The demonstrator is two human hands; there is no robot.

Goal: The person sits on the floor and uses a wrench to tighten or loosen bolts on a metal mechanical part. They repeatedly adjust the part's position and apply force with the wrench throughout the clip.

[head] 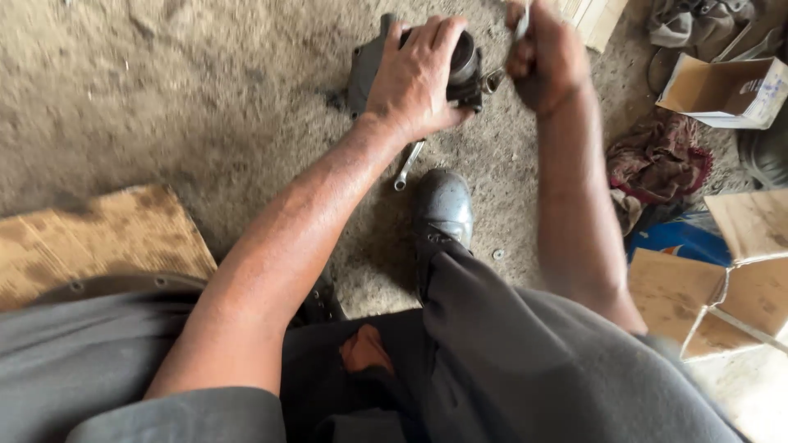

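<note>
A dark grey metal engine part (367, 67) with a round black opening stands on the dirt floor at the top centre. My left hand (414, 78) is clamped over its top, holding it steady. My right hand (543, 53) is closed in a fist around a thin metal tool (520, 25) whose lower end meets a fitting (492, 80) on the part's right side. Most of the part is hidden under my left hand. A wrench (408, 165) lies on the ground just below my left wrist.
My black shoe (443, 209) rests on the dirt below the wrench. A worn cardboard sheet (98, 238) lies at the left. Open cardboard boxes (726, 86), a dark red rag (657, 160) and torn cardboard (706, 287) crowd the right side.
</note>
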